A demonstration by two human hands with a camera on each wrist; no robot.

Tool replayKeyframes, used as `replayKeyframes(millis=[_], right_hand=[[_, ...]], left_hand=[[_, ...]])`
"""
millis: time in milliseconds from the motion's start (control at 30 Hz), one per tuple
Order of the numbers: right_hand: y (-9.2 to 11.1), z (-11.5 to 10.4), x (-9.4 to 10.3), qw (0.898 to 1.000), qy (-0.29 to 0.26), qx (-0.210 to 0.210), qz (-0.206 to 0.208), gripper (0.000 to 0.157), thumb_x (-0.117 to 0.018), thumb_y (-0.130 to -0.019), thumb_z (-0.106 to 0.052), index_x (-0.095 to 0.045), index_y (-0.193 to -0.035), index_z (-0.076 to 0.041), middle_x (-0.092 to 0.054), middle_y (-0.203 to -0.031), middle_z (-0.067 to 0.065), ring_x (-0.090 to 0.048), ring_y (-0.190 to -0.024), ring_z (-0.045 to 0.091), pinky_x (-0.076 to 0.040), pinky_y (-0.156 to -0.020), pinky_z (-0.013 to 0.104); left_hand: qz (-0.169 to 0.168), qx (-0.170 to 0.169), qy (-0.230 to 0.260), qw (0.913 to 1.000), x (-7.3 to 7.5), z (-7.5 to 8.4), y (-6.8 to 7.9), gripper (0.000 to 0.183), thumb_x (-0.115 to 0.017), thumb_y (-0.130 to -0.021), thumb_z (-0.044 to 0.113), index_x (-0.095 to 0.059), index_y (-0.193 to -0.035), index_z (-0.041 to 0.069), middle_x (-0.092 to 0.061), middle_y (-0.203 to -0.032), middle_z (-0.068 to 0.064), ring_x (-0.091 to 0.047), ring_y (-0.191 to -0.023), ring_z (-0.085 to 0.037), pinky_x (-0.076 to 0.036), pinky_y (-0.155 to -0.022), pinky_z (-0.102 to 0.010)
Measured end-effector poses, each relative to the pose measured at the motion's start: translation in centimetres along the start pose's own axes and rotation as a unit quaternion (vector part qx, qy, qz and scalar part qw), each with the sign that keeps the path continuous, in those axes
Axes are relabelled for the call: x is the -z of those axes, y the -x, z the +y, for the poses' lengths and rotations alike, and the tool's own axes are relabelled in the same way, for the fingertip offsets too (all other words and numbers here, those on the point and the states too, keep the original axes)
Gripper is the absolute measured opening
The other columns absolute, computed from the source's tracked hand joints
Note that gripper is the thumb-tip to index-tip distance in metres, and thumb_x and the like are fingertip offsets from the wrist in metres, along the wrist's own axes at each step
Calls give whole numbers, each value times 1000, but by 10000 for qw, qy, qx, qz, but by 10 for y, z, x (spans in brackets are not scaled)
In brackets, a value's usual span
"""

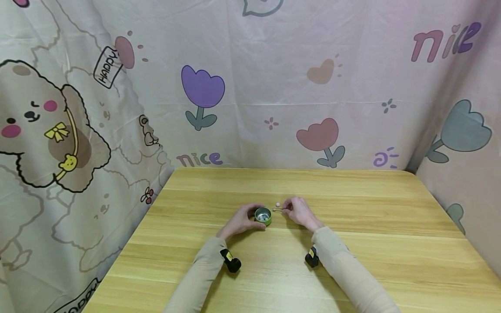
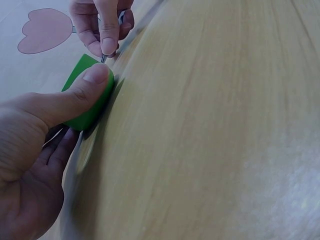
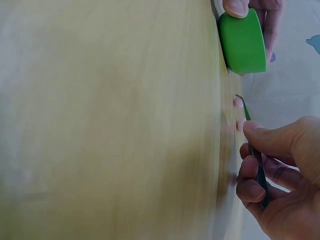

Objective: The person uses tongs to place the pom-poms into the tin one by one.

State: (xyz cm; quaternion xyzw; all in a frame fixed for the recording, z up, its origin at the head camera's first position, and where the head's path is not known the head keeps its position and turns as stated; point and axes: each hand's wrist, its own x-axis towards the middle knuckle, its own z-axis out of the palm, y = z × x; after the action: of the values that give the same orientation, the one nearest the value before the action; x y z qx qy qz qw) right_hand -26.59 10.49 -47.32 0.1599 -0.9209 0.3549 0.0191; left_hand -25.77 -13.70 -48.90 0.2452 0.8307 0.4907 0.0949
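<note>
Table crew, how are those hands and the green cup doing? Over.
Left hand grips green cup, open side up. Right hand holds tweezers, tip beside pink ball. No obstruction visible between tweezers and cup.

Head cam's up high and well back, facing forward and down, so you get the whole far edge of the desk (image 1: 274,282). Wrist cams are low and super close, rolled nearly sideways: one looks past the left hand (image 1: 239,222), the other past the right hand (image 1: 300,213). All three share both hands plus the green tin (image 3: 243,42).
</note>
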Motion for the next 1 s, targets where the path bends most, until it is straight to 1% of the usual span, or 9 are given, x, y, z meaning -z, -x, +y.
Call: replayKeyframes(millis=[400,633,1000], right_hand=[[2,1,3,10000,-61,-25,22,4,-74,-88,-4,-73,-91,-2,-73,-87,7,-64,-81,16,-57,-76,34],[5,-2,7,9999,-115,-46,14,4,-75,-87,-4,-73,-91,-4,-73,-86,7,-64,-79,15,-56,-74,31],[11,-8,11,9997,-252,-31,58,4,-74,-87,-2,-72,-91,-2,-72,-84,7,-62,-75,14,-54,-67,24]], left_hand=[[-31,48,53,10000,1,1,0,68,-86,-76,8,-56,-137,1,-64,-134,-19,-61,-125,-34,-49,-112,-45],[-34,55,6,10000,1,1,0,68,-86,-77,10,-56,-137,2,-64,-134,-18,-61,-125,-34,-49,-112,-47],[-33,107,33,9999,1,1,1,68,-86,-77,10,-56,-138,2,-64,-135,-18,-61,-126,-34,-48,-112,-48]])
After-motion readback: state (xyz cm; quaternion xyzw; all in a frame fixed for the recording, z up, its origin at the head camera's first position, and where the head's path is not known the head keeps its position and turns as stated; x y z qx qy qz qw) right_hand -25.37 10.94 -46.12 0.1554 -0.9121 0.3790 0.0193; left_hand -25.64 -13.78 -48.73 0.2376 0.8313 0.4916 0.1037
